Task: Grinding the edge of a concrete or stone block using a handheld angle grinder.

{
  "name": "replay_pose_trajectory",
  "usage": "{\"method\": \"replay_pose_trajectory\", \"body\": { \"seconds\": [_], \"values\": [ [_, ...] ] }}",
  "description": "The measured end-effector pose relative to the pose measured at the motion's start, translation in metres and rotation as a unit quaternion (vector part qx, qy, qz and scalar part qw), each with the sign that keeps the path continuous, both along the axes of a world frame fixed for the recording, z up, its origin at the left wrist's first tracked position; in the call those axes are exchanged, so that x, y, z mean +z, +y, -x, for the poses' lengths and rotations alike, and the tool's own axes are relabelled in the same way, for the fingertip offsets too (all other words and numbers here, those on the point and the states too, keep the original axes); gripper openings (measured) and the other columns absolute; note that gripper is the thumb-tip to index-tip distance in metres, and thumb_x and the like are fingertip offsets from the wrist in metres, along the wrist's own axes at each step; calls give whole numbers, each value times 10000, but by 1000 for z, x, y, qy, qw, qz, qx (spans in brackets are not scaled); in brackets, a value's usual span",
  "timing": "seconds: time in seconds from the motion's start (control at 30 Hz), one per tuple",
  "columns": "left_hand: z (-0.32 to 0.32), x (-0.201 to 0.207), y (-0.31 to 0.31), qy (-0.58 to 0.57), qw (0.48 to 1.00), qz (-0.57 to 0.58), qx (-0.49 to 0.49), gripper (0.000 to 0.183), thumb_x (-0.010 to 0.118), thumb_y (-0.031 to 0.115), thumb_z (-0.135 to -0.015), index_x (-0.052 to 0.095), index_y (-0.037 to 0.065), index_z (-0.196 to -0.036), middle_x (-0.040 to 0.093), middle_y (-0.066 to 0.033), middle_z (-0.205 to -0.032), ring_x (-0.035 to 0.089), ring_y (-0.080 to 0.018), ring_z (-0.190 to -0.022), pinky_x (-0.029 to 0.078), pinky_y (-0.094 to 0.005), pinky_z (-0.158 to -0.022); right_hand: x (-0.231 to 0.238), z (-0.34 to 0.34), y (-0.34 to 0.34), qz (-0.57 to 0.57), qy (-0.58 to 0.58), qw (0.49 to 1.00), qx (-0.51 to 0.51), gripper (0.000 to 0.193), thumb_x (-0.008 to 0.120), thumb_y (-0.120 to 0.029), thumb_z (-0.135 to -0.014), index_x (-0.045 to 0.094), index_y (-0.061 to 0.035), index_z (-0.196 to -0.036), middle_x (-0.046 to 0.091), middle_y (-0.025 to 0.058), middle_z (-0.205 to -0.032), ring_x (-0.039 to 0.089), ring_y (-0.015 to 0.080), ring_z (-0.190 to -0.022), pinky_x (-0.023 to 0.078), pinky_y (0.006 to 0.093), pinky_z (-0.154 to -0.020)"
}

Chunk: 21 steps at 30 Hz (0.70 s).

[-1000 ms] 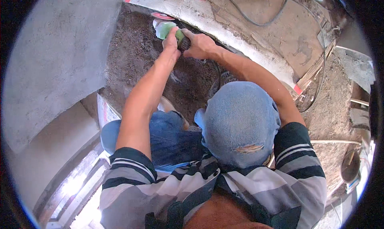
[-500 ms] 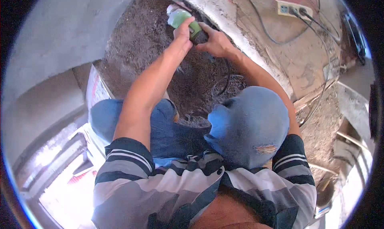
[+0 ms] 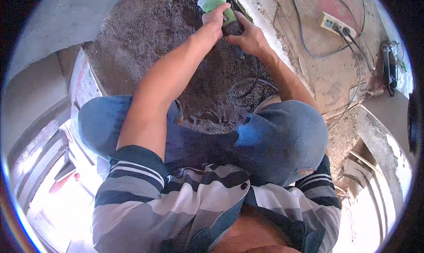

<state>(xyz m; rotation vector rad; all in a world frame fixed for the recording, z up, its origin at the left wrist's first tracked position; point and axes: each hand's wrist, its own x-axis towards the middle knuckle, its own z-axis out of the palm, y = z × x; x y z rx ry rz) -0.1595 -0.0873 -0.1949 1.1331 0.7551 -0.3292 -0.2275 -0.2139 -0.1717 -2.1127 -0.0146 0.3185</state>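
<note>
Far in front of me, a green corded power tool (image 3: 230, 19) with a dark rear end is held low, beside the foot of a pale ledge. At its far end is a pale green and white part (image 3: 211, 2), cut off by the picture's top edge; its working tip cannot be made out. My left hand (image 3: 213, 22) is closed round the tool's body from the left. From the right, my right hand (image 3: 251, 35) grips its dark rear end. A dark power cord (image 3: 240, 91) trails from there and loops on the rough, dark floor.
The rough brown floor (image 3: 145, 36) spreads before my bent knees. On the right runs a ledge with a power strip (image 3: 338, 25), its plugs and looping grey cables. A pale wall (image 3: 57, 27) curves along the left. Near the right rim sits a dark object (image 3: 390, 63).
My hands and the tool now appear higher and slightly further right in the picture, as the view shifts. My right knee sits a little lower. Both hands keep their hold.
</note>
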Motion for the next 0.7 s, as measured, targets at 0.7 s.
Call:
{"method": "replay_pose_trajectory", "body": {
  "seconds": [0.7],
  "values": [
    [-14,-24,1,94,993,-52,-39,428,732,371,-731,620,62,-1005,600,-73,-892,596,-237,-782,498,-405,-682,-7,-1,-4,0,8,1000,-13,872,768,-364,-632,402,-97,-1378,620,233,-1087,612,342,-1011,475,388,-874]
  ]
}}
